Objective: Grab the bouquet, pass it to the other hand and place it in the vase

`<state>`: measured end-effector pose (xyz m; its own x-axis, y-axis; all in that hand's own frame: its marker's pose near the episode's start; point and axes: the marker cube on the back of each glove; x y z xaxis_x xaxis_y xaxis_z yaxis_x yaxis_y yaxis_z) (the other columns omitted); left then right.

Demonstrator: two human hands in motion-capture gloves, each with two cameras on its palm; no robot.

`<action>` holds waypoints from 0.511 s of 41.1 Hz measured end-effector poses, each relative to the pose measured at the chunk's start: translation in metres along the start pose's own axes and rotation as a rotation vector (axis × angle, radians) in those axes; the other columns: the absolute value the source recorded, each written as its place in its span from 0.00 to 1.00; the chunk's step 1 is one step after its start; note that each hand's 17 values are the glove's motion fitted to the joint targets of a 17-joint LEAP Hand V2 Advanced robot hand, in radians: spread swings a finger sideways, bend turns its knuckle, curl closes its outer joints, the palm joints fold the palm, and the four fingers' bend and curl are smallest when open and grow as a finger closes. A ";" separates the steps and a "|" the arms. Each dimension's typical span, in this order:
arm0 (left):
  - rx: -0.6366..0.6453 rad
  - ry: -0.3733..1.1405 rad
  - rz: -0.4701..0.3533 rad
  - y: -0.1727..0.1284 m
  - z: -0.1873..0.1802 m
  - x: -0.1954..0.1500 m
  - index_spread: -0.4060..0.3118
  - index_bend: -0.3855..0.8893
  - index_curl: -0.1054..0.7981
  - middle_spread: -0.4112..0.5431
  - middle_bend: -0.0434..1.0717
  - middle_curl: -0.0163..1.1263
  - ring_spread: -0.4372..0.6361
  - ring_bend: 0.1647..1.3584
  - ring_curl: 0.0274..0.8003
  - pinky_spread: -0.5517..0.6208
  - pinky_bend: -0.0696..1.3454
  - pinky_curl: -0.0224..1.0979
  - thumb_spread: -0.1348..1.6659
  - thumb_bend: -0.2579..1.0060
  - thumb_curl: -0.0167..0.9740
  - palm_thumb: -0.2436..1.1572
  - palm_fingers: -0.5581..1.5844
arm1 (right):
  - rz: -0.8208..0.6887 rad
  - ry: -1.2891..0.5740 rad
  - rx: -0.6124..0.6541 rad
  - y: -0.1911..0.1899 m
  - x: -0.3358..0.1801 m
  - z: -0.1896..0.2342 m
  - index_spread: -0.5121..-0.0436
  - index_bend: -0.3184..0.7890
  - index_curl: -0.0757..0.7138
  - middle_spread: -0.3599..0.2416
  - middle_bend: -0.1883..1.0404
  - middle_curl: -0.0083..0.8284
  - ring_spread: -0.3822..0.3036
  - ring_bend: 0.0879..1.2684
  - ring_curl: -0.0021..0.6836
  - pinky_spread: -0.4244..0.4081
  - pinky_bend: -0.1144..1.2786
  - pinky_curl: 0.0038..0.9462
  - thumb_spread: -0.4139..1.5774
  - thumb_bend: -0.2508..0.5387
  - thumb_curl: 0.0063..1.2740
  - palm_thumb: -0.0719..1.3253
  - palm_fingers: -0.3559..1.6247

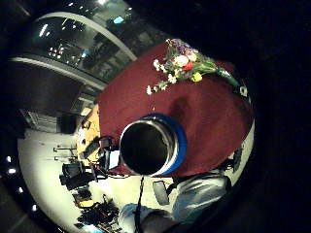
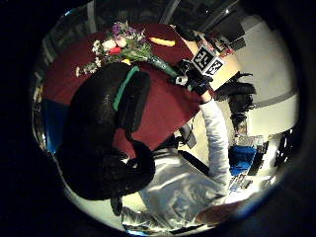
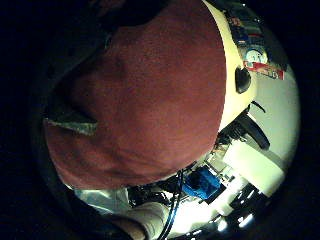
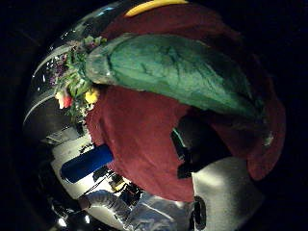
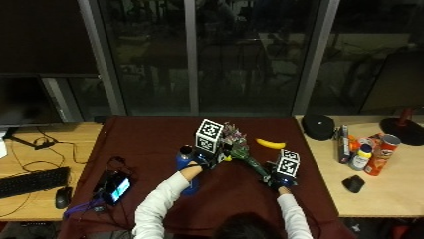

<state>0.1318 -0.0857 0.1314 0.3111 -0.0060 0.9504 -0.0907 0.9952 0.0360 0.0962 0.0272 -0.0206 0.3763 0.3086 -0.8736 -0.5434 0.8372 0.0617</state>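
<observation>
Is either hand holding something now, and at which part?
The right hand holds the bouquet at its stem end, flowers still on the cloth. The left hand appears to hold nothing.

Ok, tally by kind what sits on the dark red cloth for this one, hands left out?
Bouquet: 1
Blue vase: 1
Banana: 1
Handheld device with lit screen: 1
Total: 4
</observation>
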 end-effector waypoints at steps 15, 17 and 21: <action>-0.024 0.005 -0.018 -0.030 0.007 0.008 0.54 0.42 0.47 0.60 0.20 0.29 0.71 0.29 0.31 0.74 0.34 0.32 0.75 0.19 0.28 0.34 0.41 | -0.038 -0.127 0.158 0.001 -0.006 0.015 0.57 0.82 0.51 0.44 0.41 0.51 0.43 0.29 0.46 0.65 0.35 0.27 0.78 0.44 0.31 0.67 0.52; -0.033 0.010 -0.025 -0.033 0.009 0.008 0.54 0.42 0.47 0.60 0.20 0.29 0.71 0.29 0.31 0.74 0.34 0.32 0.75 0.19 0.28 0.34 0.41 | -0.010 -0.117 0.197 0.000 -0.004 0.012 0.59 0.84 0.54 0.43 0.40 0.51 0.44 0.26 0.45 0.65 0.33 0.27 0.79 0.46 0.31 0.69 0.53; -0.051 0.022 -0.033 -0.037 0.010 0.009 0.53 0.42 0.47 0.60 0.20 0.29 0.71 0.29 0.31 0.74 0.34 0.32 0.75 0.19 0.28 0.34 0.41 | 0.019 -0.052 0.286 -0.002 -0.003 0.003 0.60 0.71 0.52 0.37 0.42 0.52 0.37 0.31 0.48 0.49 0.42 0.31 0.81 0.49 0.32 0.73 0.71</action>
<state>0.1282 -0.1238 0.1419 0.3340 -0.0371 0.9418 -0.0318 0.9982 0.0506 0.0989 0.0261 -0.0167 0.4101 0.3416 -0.8456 -0.3194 0.9223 0.2176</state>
